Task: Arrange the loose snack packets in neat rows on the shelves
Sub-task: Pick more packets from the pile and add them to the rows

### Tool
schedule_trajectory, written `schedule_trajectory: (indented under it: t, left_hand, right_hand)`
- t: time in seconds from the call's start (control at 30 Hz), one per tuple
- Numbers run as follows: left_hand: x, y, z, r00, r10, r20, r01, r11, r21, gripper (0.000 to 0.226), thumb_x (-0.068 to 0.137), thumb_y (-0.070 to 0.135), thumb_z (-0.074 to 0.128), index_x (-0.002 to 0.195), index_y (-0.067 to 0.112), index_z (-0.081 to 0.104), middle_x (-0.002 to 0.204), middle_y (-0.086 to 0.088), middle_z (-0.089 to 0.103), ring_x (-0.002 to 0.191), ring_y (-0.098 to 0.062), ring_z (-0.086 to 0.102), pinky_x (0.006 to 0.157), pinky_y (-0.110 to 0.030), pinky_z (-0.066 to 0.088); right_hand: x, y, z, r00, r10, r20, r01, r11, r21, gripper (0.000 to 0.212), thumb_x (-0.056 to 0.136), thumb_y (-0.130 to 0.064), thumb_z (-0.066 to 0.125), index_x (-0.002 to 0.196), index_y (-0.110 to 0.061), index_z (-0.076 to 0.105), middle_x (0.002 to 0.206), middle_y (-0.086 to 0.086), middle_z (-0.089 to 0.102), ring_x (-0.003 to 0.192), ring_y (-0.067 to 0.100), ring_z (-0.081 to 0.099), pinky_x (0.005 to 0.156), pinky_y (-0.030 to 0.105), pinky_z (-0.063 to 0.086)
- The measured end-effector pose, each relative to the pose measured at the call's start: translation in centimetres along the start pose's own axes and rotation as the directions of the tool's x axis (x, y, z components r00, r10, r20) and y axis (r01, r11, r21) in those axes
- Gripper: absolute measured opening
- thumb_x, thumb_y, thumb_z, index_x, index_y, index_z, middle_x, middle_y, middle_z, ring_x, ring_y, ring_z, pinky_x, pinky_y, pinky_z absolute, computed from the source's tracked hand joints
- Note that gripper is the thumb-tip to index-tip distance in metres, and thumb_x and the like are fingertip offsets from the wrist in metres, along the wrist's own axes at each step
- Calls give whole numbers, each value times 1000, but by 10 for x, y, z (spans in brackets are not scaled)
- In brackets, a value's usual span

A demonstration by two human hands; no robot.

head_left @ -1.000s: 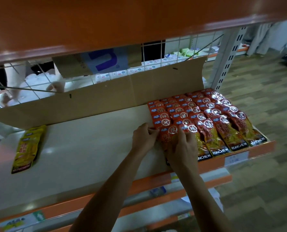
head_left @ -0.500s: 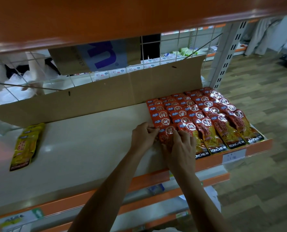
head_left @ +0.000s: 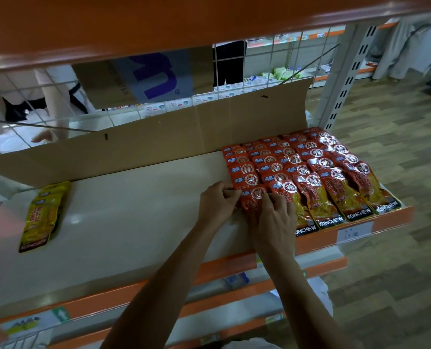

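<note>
left hand: fingers curled, pinched the left edge of the front red packet.
right hand: curled over the same packet, gripped its right side.
front red packet: lay near the shelf front edge, leftmost of the red rows.
red rows: covered the shelf's right end, front to back.
yellow packets: stacked at the left end, well apart.

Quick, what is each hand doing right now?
Left hand: fingers pinch the left edge of the front red foil snack packet.
Right hand: fingers curled on the same packet.
</note>
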State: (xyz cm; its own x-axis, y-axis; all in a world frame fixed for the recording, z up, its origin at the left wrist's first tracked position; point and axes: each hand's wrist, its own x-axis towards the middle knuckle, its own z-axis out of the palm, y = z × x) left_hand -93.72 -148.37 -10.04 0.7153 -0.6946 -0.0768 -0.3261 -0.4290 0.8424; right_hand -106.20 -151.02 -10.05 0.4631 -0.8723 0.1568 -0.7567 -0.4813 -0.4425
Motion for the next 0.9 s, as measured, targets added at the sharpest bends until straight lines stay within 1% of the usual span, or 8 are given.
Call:
schedule_trajectory:
  t: [0.1,0.23,0.3,0.43,0.53,0.67,0.8,0.9]
  left_hand:
    - [-5,0,-4,1000,9,-7,-9,1000,11,34,92,36,62,118,14,62,113,-3,69,94,-16,68,85,-38,57]
    - [-15,-6,-19,995,80,-54,-73,991,115,30,94,29,59,120,14,62,115,-1,68,99,-12,64,85,-22,51]
    - [-22,-12,-32,987,135,-81,-117,972,202,26,95,25,58,118,14,63,112,-1,69,98,-11,65,87,-21,50]
    - [-34,-34,-69,967,233,-105,-168,890,424,30,98,29,51,124,18,61,117,0,66,105,-12,61,92,-24,48]
    - [-48,-57,-101,954,256,-154,-140,838,528,34,98,32,49,129,21,58,123,1,63,114,-15,55,93,-27,44]
    - [-77,-93,-153,946,237,-220,-69,813,578,38,97,32,50,132,18,56,130,-3,59,123,-21,49,99,-32,40]
    - [-110,-130,-217,921,223,-321,1,820,572,40,92,28,59,128,10,60,128,-9,61,123,-28,52,98,-38,43]
    - [-136,-159,-264,910,188,-369,73,803,591,43,93,32,57,131,13,57,131,-7,59,124,-28,50,95,-40,43]
  right_hand:
    - [0,-4,-1,1000,-7,-18,8,999,45,51,93,-29,54,139,-11,44,138,10,45,122,29,37,99,37,31]
    - [-1,-21,2,995,-76,-67,83,989,121,42,86,-19,64,126,-8,57,130,12,53,115,32,44,91,41,38]
    - [-3,-35,7,988,-135,-77,145,979,142,37,83,-14,66,118,-5,61,124,13,57,111,32,47,88,40,40]
    - [-13,-68,22,975,-221,21,216,966,141,47,89,-20,60,134,-9,51,138,9,50,126,28,41,100,36,35]
    - [-28,-97,38,949,-299,104,286,950,124,51,93,-25,54,140,-10,44,146,9,42,136,26,33,108,35,31]
    - [-58,-150,56,913,-367,177,343,927,152,50,93,-24,55,140,-8,45,148,12,40,138,28,31,112,38,30]
    - [-99,-210,78,861,-448,239,413,892,184,51,93,-26,54,141,-10,44,151,11,37,139,28,28,113,38,27]
    - [-132,-256,96,833,-490,255,449,870,205,52,91,-24,56,139,-9,46,149,14,38,138,29,31,113,37,26]
